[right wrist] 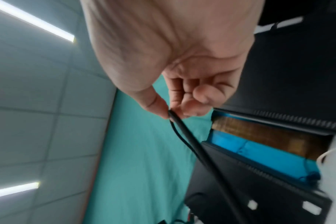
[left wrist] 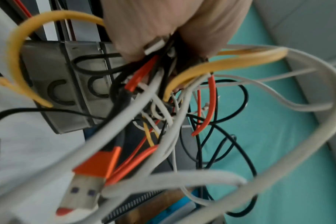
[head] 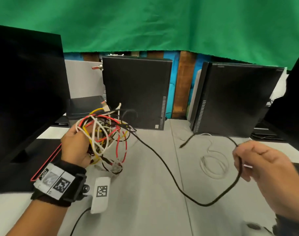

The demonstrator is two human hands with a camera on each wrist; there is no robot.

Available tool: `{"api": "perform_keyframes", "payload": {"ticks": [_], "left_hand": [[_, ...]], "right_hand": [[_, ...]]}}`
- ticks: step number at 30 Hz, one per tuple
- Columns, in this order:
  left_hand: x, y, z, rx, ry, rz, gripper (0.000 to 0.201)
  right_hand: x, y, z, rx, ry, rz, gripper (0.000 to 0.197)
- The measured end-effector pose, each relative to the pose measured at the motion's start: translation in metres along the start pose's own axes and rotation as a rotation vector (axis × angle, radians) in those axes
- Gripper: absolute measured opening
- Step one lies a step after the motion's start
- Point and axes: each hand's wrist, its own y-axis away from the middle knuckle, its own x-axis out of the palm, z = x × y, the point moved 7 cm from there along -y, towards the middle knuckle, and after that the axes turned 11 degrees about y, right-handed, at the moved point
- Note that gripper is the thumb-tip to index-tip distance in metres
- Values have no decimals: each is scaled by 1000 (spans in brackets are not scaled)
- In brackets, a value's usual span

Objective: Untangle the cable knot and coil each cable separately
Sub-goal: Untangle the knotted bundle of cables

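Observation:
A tangled knot (head: 106, 135) of red, yellow, white and black cables hangs above the table at centre left, gripped by my left hand (head: 77, 147). In the left wrist view the knot (left wrist: 163, 106) fills the frame, with an orange USB plug (left wrist: 88, 180) dangling from it. A black cable (head: 164, 169) runs out of the knot, sags low over the table and rises to my right hand (head: 239, 159), which pinches it between thumb and fingers. Its free end (head: 184, 144) hangs in the air left of that hand. In the right wrist view the black cable (right wrist: 192, 145) leaves the pinch doubled.
A coiled white cable (head: 213, 166) lies on the grey table (head: 153, 210) below the right hand. Two black computer towers (head: 135, 92) (head: 235, 99) stand at the back, dark monitors (head: 26, 91) at left and right. A white tagged device (head: 101, 195) hangs by my left wrist.

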Motion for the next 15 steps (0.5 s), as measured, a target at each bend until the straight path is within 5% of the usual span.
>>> {"api": "perform_keyframes", "payload": {"ticks": [8, 12, 15], "left_hand": [[24, 22, -16, 82, 7, 159, 13], [44, 42, -14, 124, -31, 195, 11], [60, 62, -9, 161, -107, 217, 17]], "right_hand": [[65, 9, -34, 80, 189, 247, 24], [81, 22, -30, 5, 287, 95, 15], [97, 30, -40, 33, 291, 114, 33]]}}
